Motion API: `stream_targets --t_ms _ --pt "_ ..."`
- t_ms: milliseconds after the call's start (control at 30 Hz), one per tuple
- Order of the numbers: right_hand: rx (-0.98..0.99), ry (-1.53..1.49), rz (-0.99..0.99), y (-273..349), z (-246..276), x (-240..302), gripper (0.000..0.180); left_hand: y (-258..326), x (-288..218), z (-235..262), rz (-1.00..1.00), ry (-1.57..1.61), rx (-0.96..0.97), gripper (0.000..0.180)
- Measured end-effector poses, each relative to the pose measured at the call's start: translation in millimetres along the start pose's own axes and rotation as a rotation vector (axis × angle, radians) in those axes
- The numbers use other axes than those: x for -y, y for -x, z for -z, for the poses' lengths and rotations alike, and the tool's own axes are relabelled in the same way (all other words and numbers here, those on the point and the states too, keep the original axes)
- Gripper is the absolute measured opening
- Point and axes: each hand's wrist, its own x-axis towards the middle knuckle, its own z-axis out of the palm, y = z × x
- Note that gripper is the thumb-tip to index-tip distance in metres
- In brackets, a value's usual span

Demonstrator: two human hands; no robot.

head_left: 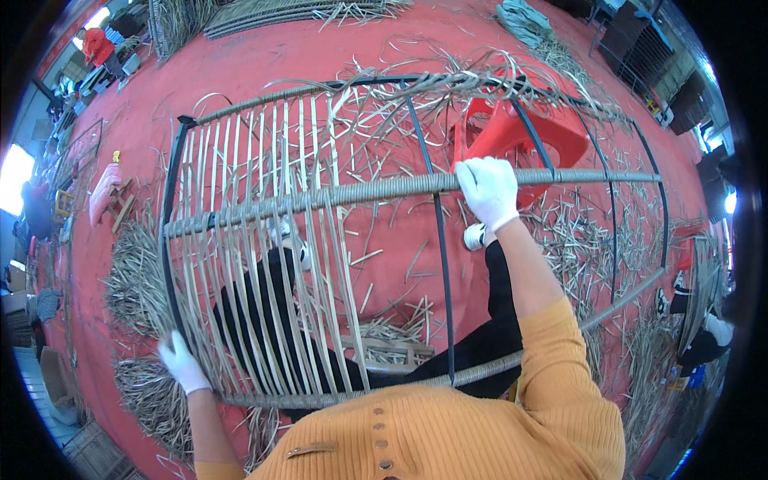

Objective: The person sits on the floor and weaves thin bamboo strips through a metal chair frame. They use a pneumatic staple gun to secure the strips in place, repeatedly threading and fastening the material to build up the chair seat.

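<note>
A long metal frame [445,280] lies across my lap, its bars partly wrapped in grey-brown woven strips. Pale flat strips [248,160] run side by side over its left part. My right hand [488,190], in a white glove, is closed around the wrapped middle bar [384,189], right of the strips. My left hand [183,365], also gloved in white, is at the frame's lower left corner, beside the dark end bar [170,188]. Its fingers are smeared, and I cannot tell whether they grip anything. Loose strip ends hang tangled along the frame's far bar [384,81].
Beyond the frame's far right part is a red plastic stool [532,140]. Piles of loose strips [148,272] lie on the red floor [384,44] to the left. Cut scraps [576,232] are scattered right. A person in red [98,48] is at the far left; another [708,336] is at right.
</note>
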Motion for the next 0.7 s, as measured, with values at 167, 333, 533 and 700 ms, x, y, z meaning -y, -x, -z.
stream_targets --t_ms 167,333,533,700 --pt "0.016 -0.067 0.0 0 2 -1 0.024 -53 -148 -119 -0.715 0.229 0.478 0.012" --pt "0.139 -0.143 -0.145 -10 12 4 0.017 -74 -298 -287 -1.242 0.019 0.636 0.033" --pt "0.274 -0.09 -0.03 -54 11 39 0.048 -85 -362 -369 -1.08 -0.472 0.789 0.051" --pt "0.347 -0.351 -0.184 -147 -89 96 0.064 -84 -347 -381 -1.05 -0.292 0.593 0.053"
